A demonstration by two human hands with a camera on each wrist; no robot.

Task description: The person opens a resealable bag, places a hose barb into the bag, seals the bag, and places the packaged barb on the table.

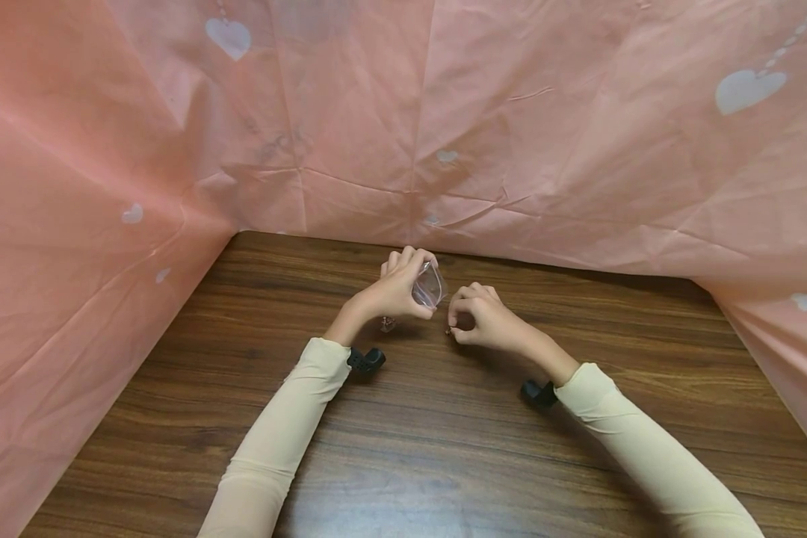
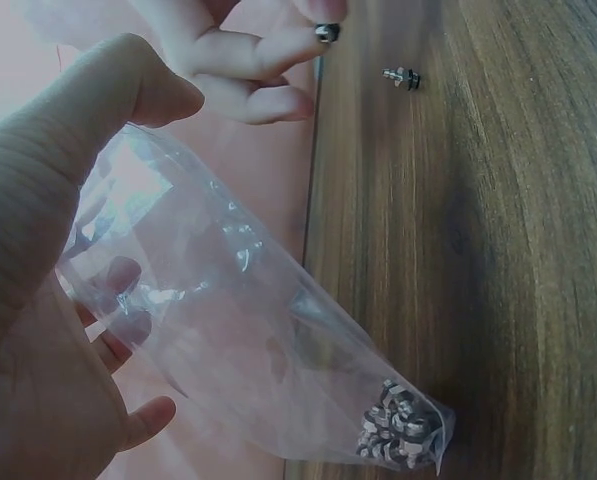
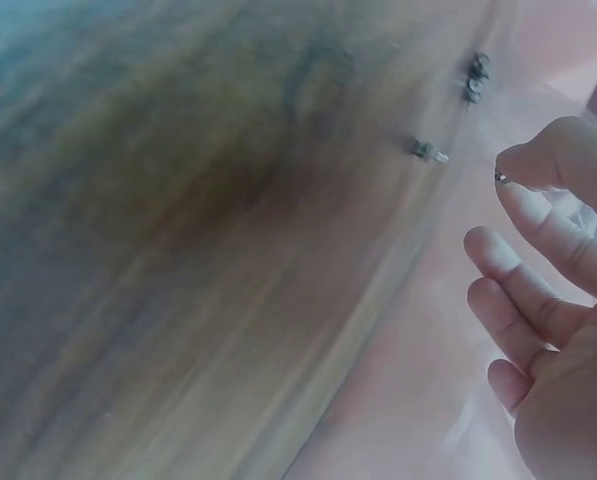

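Observation:
My left hand [image 1: 398, 290] holds a clear plastic bag [image 1: 430, 285] by its mouth, thumb on one side and fingers on the other, so the mouth gapes. Several small metal fittings [image 2: 403, 425] with dark rings lie bunched in the bag's bottom corner. To the right of the bag, my right hand [image 1: 487, 320] pinches one small dark-and-silver metal piece [image 2: 326, 33] between thumb and index fingertip; most of that piece is hidden by the fingers. Another metal fitting [image 2: 403, 78] lies loose on the wooden table, close below the right hand.
The brown wood-grain table [image 1: 403, 448] runs back to a pink cloth [image 1: 350, 134] printed with white hearts, which hangs behind and at both sides. A black strap device [image 1: 366, 360] sits on the left wrist, and a similar device [image 1: 538, 393] on the right.

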